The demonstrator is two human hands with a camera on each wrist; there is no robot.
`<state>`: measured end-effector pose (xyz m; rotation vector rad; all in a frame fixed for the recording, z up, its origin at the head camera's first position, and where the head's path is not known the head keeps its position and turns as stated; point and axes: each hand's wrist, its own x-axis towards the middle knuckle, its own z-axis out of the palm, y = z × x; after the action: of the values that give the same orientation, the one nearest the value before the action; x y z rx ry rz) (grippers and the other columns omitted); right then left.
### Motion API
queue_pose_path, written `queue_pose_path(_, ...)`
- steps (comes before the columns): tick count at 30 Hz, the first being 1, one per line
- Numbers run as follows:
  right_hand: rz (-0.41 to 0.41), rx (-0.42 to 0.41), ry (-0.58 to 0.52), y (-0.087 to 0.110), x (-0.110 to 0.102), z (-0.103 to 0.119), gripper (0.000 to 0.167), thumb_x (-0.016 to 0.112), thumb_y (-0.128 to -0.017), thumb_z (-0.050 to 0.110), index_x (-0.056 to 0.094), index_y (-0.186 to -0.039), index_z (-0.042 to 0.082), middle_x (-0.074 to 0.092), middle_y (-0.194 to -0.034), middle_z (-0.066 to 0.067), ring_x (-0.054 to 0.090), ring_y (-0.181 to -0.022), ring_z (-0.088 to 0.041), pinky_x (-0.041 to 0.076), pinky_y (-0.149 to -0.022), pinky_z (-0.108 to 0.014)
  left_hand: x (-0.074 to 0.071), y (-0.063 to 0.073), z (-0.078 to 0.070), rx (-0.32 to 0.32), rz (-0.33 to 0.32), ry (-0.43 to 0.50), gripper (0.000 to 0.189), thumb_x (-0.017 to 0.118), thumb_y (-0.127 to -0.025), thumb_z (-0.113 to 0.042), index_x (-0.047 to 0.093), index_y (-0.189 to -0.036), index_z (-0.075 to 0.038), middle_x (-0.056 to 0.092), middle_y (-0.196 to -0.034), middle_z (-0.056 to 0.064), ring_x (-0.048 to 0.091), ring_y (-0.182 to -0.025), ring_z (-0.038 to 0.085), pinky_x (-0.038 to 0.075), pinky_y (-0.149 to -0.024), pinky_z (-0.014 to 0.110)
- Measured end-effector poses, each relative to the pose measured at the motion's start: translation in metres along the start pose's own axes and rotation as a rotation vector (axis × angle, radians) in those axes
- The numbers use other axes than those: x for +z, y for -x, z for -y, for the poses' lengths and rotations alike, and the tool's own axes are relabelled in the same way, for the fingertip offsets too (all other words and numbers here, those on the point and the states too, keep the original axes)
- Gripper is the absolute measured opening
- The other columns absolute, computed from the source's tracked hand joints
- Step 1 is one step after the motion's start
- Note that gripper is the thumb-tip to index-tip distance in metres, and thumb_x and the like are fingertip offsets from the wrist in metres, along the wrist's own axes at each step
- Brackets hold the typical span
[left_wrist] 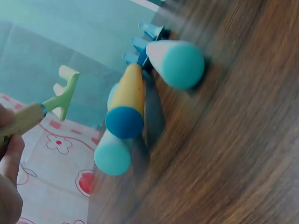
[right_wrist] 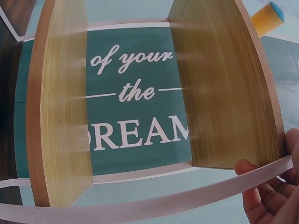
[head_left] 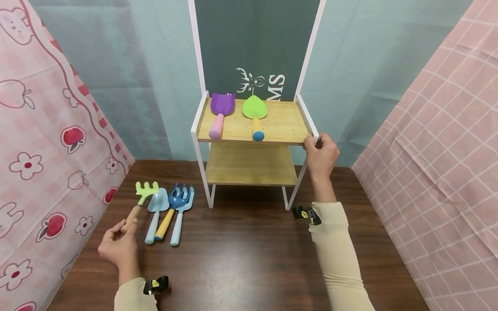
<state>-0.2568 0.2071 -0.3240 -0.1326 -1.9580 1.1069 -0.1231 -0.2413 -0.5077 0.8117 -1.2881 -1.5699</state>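
Note:
In the head view my left hand [head_left: 120, 247] pinches the wooden handle of a small green toy rake [head_left: 145, 192], tines pointing away. The left wrist view shows the rake [left_wrist: 63, 95] raised above the table level. Beside it on the table lie a light blue shovel [head_left: 158, 202], a dark blue rake with a yellow handle [head_left: 165, 224] and another light blue hand tool [head_left: 177, 229]. At the upper right corner of a two-tier shelf [head_left: 249, 164], my right hand [head_left: 322, 153] grips the white frame, thumb at the board's edge. The right wrist view shows those fingers around the frame [right_wrist: 215, 189].
On the top board lie a purple shovel with a pink handle [head_left: 222, 106] and a green shovel with a yellow handle [head_left: 254, 108]. A dark board with white lettering [head_left: 256, 43] stands behind. Patterned cloths [head_left: 439, 142] hang at both sides of the brown table [head_left: 241, 259].

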Motion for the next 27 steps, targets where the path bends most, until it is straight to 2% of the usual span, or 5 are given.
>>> queue_pose_path(6, -0.014, 0.0, -0.005, -0.001, 0.0, -0.001, 0.026, 0.061, -0.082, 0.022, 0.057, -0.066, 0.002, 0.063, -0.064, -0.011, 0.047, -0.053, -0.01, 0.032, -0.049, -0.021, 0.002, 0.01, -0.011, 0.021, -0.048, 0.014, 0.032, 0.085, -0.056, 0.005, 0.072, -0.084, 0.007, 0.065, -0.072, 0.002, 0.059, -0.061, 0.009, 0.048, -0.058, 0.014)
queue_pose_path(12, -0.01, 0.007, -0.011, 0.0, 0.0, -0.001, 0.026, 0.062, -0.082, 0.021, 0.056, -0.066, 0.002, 0.064, -0.065, -0.011, 0.048, -0.053, -0.009, 0.033, -0.049, -0.021, 0.008, 0.016, -0.022, 0.054, -0.082, 0.074, 0.027, 0.083, -0.056, 0.009, 0.072, -0.08, 0.006, 0.068, -0.075, 0.007, 0.061, -0.061, 0.01, 0.049, -0.058, 0.015)
queue_pose_path(20, -0.008, 0.017, -0.009, 0.001, 0.0, 0.0, 0.025, 0.062, -0.082, 0.021, 0.058, -0.067, 0.003, 0.064, -0.066, -0.011, 0.048, -0.055, -0.012, 0.033, -0.05, -0.022, 0.016, 0.029, -0.039, 0.085, -0.085, 0.19, 0.027, 0.078, -0.057, 0.015, 0.068, -0.082, 0.015, 0.068, -0.076, 0.01, 0.062, -0.064, 0.015, 0.051, -0.06, 0.018)
queue_pose_path(27, 0.004, 0.029, -0.001, 0.002, -0.001, -0.002, 0.025, 0.062, -0.083, 0.023, 0.059, -0.069, 0.003, 0.065, -0.067, -0.009, 0.049, -0.055, -0.012, 0.033, -0.048, -0.022, 0.018, 0.041, -0.055, 0.134, -0.122, 0.212, 0.022, 0.078, -0.057, 0.015, 0.068, -0.078, 0.014, 0.068, -0.075, 0.013, 0.062, -0.065, 0.015, 0.051, -0.06, 0.018)
